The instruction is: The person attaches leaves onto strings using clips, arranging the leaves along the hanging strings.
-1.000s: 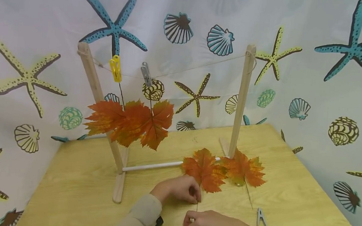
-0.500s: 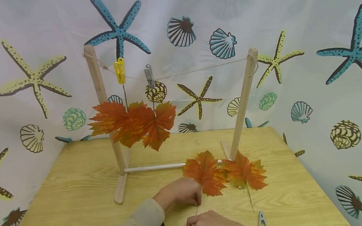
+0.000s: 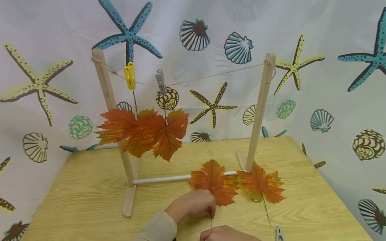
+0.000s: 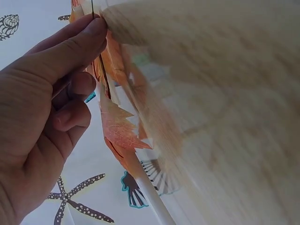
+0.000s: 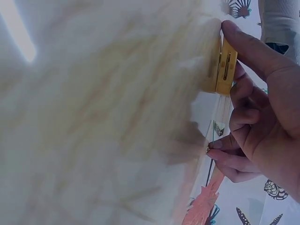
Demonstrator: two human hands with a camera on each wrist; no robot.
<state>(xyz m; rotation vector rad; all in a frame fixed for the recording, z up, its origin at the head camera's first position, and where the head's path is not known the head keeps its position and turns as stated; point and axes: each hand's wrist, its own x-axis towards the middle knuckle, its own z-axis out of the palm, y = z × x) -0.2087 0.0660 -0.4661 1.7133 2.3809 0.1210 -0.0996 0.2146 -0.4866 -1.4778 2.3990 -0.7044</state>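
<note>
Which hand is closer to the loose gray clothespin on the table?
Right: the right hand is left of the gray clothespin; the left hand is farther left and farther forward.

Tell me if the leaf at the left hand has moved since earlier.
Yes: the leaf has shifted slightly left, away from the right wooden post.

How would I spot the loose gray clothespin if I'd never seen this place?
Start at the wooden table and find the rightmost leaf lying on it. Nearer the person, to the right of the right hand, lies a small gray clothespin like a letter A. Unlike the yellow clothespin in that hand and the hanging gray clothespin, it lies loose, holding nothing.
</note>
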